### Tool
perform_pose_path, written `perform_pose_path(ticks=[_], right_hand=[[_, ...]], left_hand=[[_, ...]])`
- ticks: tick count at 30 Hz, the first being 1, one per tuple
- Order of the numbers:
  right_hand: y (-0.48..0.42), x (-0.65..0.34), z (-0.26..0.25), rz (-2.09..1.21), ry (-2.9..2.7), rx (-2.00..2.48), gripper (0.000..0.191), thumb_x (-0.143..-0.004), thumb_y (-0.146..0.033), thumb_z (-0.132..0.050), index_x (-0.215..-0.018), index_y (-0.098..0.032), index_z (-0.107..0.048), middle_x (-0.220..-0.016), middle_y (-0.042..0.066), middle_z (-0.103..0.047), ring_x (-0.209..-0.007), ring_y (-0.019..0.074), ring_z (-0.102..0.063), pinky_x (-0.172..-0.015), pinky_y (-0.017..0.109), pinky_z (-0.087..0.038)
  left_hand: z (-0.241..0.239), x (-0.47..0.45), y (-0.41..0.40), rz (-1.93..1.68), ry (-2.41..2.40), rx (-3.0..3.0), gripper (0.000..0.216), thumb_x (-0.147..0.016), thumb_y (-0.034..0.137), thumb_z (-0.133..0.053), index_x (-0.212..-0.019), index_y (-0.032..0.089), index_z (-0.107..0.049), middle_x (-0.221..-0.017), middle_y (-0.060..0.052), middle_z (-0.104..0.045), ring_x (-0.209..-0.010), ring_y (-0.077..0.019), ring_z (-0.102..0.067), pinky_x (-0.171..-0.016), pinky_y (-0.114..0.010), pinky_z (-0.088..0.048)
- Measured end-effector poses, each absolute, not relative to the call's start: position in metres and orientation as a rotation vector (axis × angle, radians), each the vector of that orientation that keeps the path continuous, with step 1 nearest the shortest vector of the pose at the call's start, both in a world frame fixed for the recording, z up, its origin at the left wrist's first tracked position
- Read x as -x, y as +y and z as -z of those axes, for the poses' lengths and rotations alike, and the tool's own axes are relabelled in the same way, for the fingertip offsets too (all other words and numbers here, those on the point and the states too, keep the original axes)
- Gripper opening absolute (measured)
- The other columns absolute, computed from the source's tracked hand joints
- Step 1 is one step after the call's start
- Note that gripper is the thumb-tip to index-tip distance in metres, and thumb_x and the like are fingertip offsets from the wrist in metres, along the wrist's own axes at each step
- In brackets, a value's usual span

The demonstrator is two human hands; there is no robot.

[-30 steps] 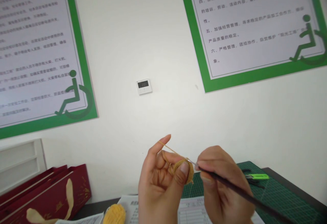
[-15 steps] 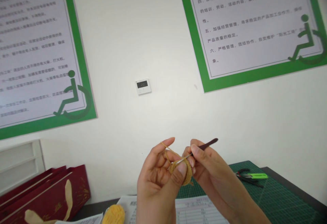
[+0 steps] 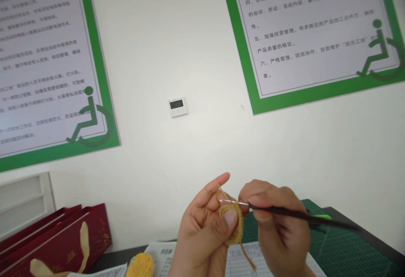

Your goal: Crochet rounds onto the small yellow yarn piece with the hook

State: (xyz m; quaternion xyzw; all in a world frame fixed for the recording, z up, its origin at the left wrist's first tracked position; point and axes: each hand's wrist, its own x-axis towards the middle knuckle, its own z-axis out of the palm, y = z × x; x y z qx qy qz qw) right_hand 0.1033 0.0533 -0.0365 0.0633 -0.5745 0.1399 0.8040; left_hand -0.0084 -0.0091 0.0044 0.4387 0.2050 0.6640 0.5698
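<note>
My left hand (image 3: pixel 205 226) pinches a small round mustard-yellow crochet piece (image 3: pixel 233 226) between thumb and fingers, and the working yarn runs over its raised index finger. A loose yarn tail hangs down from the piece. My right hand (image 3: pixel 278 226) grips a dark crochet hook (image 3: pixel 303 216) whose metal tip lies at the top edge of the piece; the handle points to the right. A yellow yarn ball (image 3: pixel 141 265) rests on the table at the lower left of my hands.
A green cutting mat (image 3: pixel 344 247) covers the dark table at the right, with green-handled snips (image 3: pixel 319 218) on it. Printed paper sheets (image 3: pixel 240 260) lie under my hands. Red gift bags (image 3: pixel 60 239) stand at left. Green-framed posters and a small wall thermostat (image 3: pixel 177 107) hang behind.
The hook has swung from pointing up-right back to pointing right, its tip now at the piece's top edge. My left hand has shifted slightly right and the yarn tail hangs below the piece.
</note>
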Motion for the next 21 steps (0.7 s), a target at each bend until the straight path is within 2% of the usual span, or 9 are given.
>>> perform_pose_path(ticks=[2, 5, 7, 10, 12, 16, 21], right_hand=[[0.049, -0.097, 0.036, -0.595, -1.087, -0.162, 0.013, -0.105, -0.028, -0.050, -0.104, -0.029, -0.062, -0.075, -0.001, -0.062, -0.068, 0.0157, -0.061, -0.060, 0.030, -0.051], [0.044, -0.096, 0.030, -0.957, -0.993, -0.185, 0.025, -0.106, -0.033, -0.045, -0.088, -0.026, -0.061, -0.068, -0.002, -0.059, -0.057, 0.0120, -0.055, -0.054, 0.025, -0.047], [0.042, -0.097, 0.023, -1.180, -0.960, -0.175, 0.033, -0.105, -0.035, -0.048, -0.076, -0.022, -0.057, -0.063, -0.003, -0.055, -0.052, 0.0095, -0.050, -0.050, 0.021, -0.043], [0.042, -0.098, 0.018, -1.379, -0.970, -0.137, 0.032, -0.101, -0.041, -0.057, -0.076, -0.021, -0.059, -0.064, -0.004, -0.053, -0.051, 0.0073, -0.047, -0.048, 0.018, -0.041], [0.043, -0.096, 0.019, -1.335, -1.009, -0.090, 0.027, -0.098, -0.043, -0.061, -0.082, -0.022, -0.063, -0.073, -0.003, -0.058, -0.061, 0.0083, -0.053, -0.057, 0.018, -0.047], [0.047, -0.094, 0.026, -0.975, -1.133, 0.006, 0.018, -0.100, -0.041, -0.061, -0.092, -0.027, -0.067, -0.090, -0.002, -0.067, -0.088, 0.0119, -0.063, -0.082, 0.023, -0.052], [0.049, -0.100, 0.029, -0.766, -1.148, 0.021, 0.014, -0.102, -0.038, -0.057, -0.095, -0.029, -0.066, -0.086, -0.003, -0.072, -0.084, 0.0115, -0.066, -0.079, 0.023, -0.051]], left_hand=[[-0.006, 0.011, -0.007, -1.560, 0.456, -1.054, 0.050, -0.065, 0.010, -0.092, -0.114, 0.015, -0.082, -0.074, -0.004, -0.068, -0.074, -0.0155, -0.068, -0.071, -0.023, -0.053], [-0.004, 0.012, -0.003, -1.553, 0.465, -1.095, 0.045, -0.067, 0.013, -0.091, -0.111, 0.017, -0.083, -0.074, -0.004, -0.068, -0.070, -0.0139, -0.065, -0.067, -0.023, -0.051], [-0.002, 0.012, -0.001, -1.579, 0.475, -1.138, 0.042, -0.066, 0.017, -0.092, -0.107, 0.018, -0.084, -0.074, -0.004, -0.069, -0.070, -0.0159, -0.066, -0.070, -0.027, -0.052], [0.001, 0.006, -0.001, -1.731, 0.500, -1.215, 0.034, -0.069, 0.018, -0.091, -0.103, 0.021, -0.084, -0.072, -0.003, -0.068, -0.067, -0.0154, -0.064, -0.066, -0.027, -0.051], [0.002, 0.002, -0.001, -1.822, 0.506, -1.233, 0.031, -0.072, 0.018, -0.090, -0.102, 0.022, -0.084, -0.070, -0.001, -0.067, -0.063, -0.0123, -0.062, -0.061, -0.023, -0.050], [0.003, -0.002, -0.002, -1.872, 0.531, -1.225, 0.034, -0.070, 0.017, -0.092, -0.103, 0.023, -0.084, -0.071, 0.000, -0.067, -0.064, -0.0095, -0.060, -0.061, -0.019, -0.049], [0.002, -0.002, -0.002, -1.907, 0.563, -1.219, 0.033, -0.069, 0.018, -0.092, -0.101, 0.022, -0.084, -0.069, 0.000, -0.066, -0.062, -0.0088, -0.057, -0.057, -0.018, -0.048]])
